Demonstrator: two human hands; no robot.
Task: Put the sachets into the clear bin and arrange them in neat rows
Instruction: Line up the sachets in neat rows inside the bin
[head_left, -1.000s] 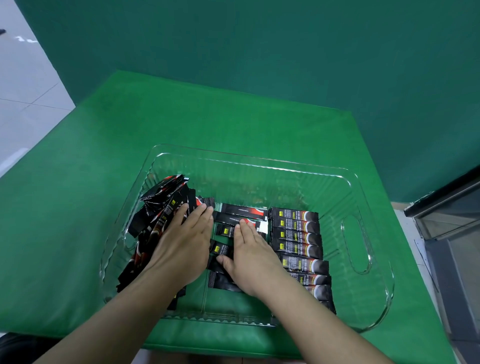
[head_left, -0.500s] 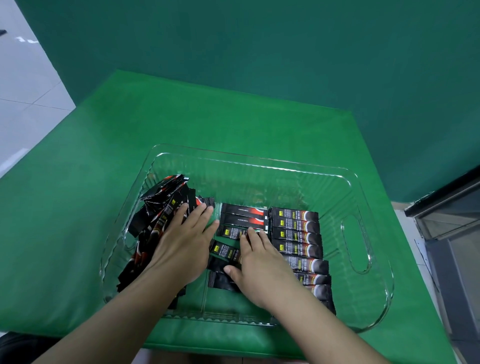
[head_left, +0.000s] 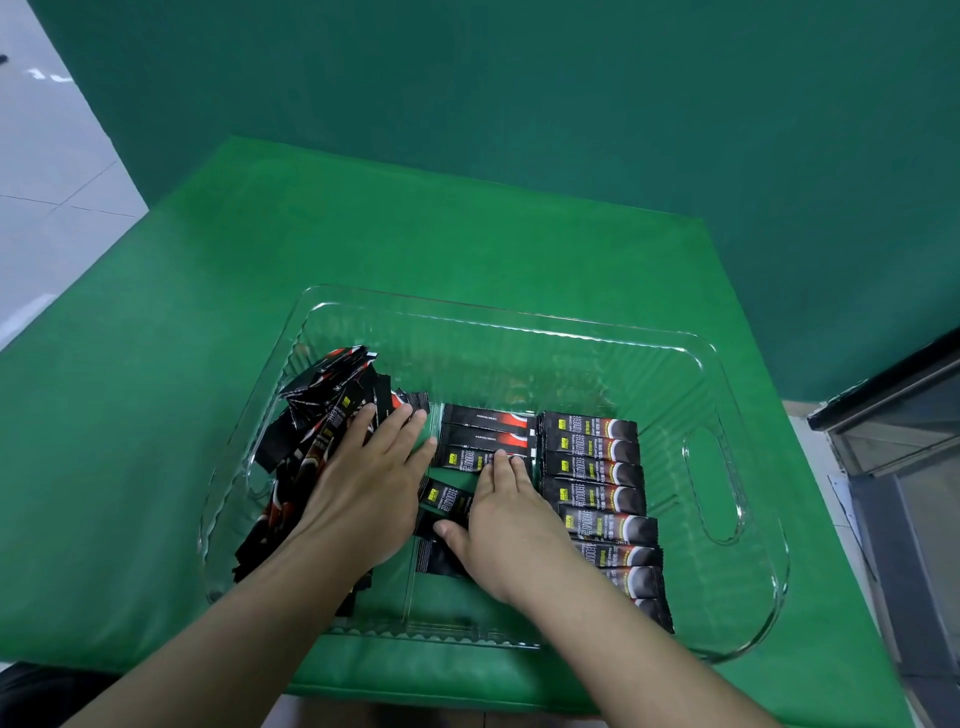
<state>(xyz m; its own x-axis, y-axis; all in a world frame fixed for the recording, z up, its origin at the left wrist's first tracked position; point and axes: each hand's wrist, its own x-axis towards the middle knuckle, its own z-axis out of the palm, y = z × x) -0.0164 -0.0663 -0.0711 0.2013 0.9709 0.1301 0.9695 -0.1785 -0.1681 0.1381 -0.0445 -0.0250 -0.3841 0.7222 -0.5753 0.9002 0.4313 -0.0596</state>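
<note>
A clear plastic bin (head_left: 737, 613) sits on the green table. Inside it, a neat row of black sachets (head_left: 597, 483) runs down the right side. A shorter row of sachets (head_left: 480, 434) lies in the middle. A loose pile of black sachets (head_left: 317, 415) leans against the left wall. My left hand (head_left: 363, 488) lies flat with straight fingers on the edge of that pile. My right hand (head_left: 511, 519) rests flat on the middle sachets, fingertips on the third one down, thumb touching a lower sachet (head_left: 441, 525).
The green table (head_left: 156, 441) extends to the left and behind the bin. A green backdrop stands behind it. A dark metal and glass cabinet (head_left: 904, 467) stands at the right edge. White floor tiles show at the far left.
My right hand has slid back toward me and slightly right over the middle sachets. My left hand has barely moved. The middle row looks straighter.
</note>
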